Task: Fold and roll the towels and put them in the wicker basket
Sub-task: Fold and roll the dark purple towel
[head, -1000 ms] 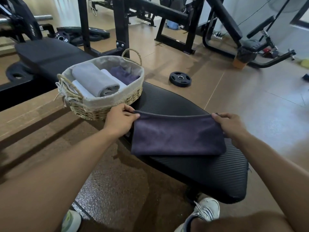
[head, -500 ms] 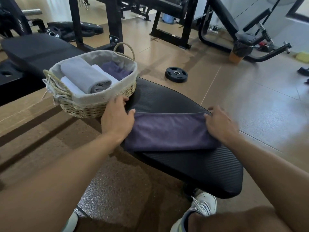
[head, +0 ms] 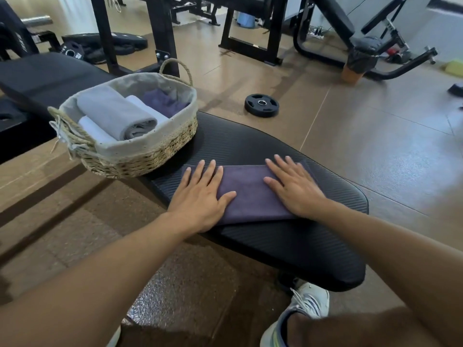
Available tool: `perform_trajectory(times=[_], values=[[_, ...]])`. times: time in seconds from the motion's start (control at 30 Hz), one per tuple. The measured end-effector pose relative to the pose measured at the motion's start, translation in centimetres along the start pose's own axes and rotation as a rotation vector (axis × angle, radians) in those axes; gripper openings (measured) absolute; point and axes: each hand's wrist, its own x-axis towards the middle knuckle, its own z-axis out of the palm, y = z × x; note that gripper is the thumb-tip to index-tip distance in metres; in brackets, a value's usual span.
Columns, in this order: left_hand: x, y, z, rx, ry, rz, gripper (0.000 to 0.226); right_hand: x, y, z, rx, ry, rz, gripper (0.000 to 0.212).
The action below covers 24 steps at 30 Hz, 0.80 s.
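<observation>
A dark purple towel (head: 250, 194), folded into a narrow strip, lies flat on the black padded bench (head: 313, 241). My left hand (head: 200, 196) presses its left end with straight, spread fingers. My right hand (head: 294, 187) lies flat on its right end the same way. Just behind and left of the towel stands the wicker basket (head: 140, 156) with a grey cloth lining. It holds a rolled grey towel (head: 115, 113), white rolled towels (head: 147, 108) and a purple towel (head: 162, 101).
A black weight plate (head: 261, 105) lies on the tan floor beyond the bench. Black gym frames and machines (head: 160, 33) stand at the back. My white shoe (head: 303, 311) is on the floor below the bench's near edge.
Both hands let go of the towel's far corners after folding it toward me. They now lie flat on the narrower folded strip.
</observation>
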Motion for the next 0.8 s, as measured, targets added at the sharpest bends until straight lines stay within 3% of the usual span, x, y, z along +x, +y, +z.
perform_trajectory(times=[0.23, 0.37, 0.47, 0.6, 0.67, 0.8], values=[[-0.2, 0.3, 0.3, 0.032, 0.005, -0.006, 0.083, -0.8, 7.1, -1.3, 0.097, 0.24, 0.36, 0.064], [-0.3, 0.2, 0.2, 0.019, -0.006, -0.007, 0.083, 0.1, 5.8, -3.9, 0.23, 0.015, 0.471, 0.055], [-0.4, 0.2, 0.0, -0.032, -0.009, -0.009, 0.081, 0.2, 5.0, -4.9, 0.358, -0.106, 0.515, 0.048], [-0.1, -0.7, -0.9, -0.257, 0.059, -0.027, 0.068, -0.5, 4.4, -5.6, 0.675, -0.079, 0.543, 0.032], [-0.4, -1.6, -1.4, -0.322, 0.092, -0.033, 0.067, -1.0, 3.5, -7.1, 0.776, -0.099, 0.542, 0.034], [-1.5, -2.5, -2.7, -0.523, 0.271, -0.094, 0.055, -1.0, -0.3, -10.6, 0.878, -0.015, 0.406, 0.027]])
